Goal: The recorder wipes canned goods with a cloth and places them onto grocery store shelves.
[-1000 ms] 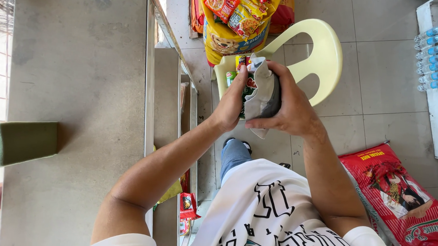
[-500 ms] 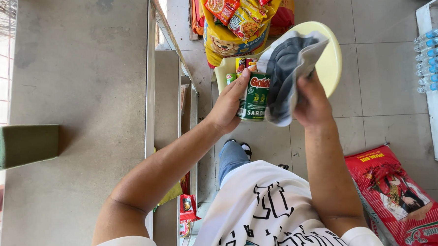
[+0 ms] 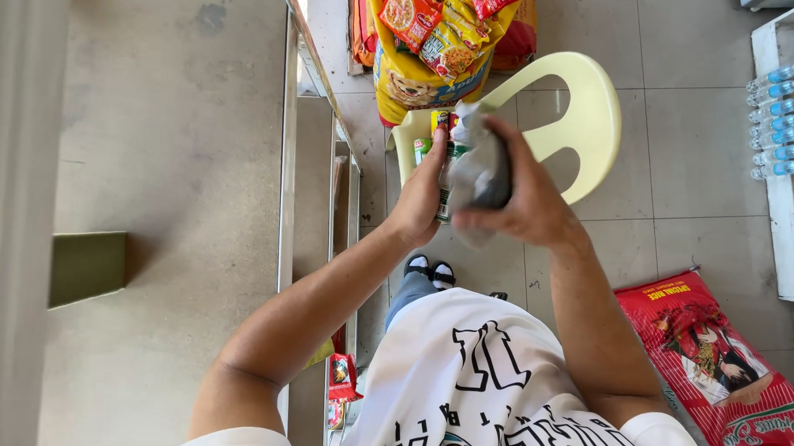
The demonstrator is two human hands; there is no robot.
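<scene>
Tiled shop floor with pale yellow plastic chair point(image 3: 589, 106) below: small green-labelled tin can point(image 3: 442, 163), long axis upright, gripped in left hand point(image 3: 420, 197); right hand point(image 3: 527, 197), touching its right side, pressed crumpled grey cloth point(image 3: 480, 169) against it.

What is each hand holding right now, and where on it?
Left hand grips the can by its side. Right hand presses a grey cloth against the can's other side.

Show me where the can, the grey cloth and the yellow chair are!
can point(image 3: 442, 154): head view, on the green side showing beside the left thumb.
grey cloth point(image 3: 481, 169): head view, on its bunched middle.
yellow chair point(image 3: 598, 107): head view, on the curved backrest.
</scene>
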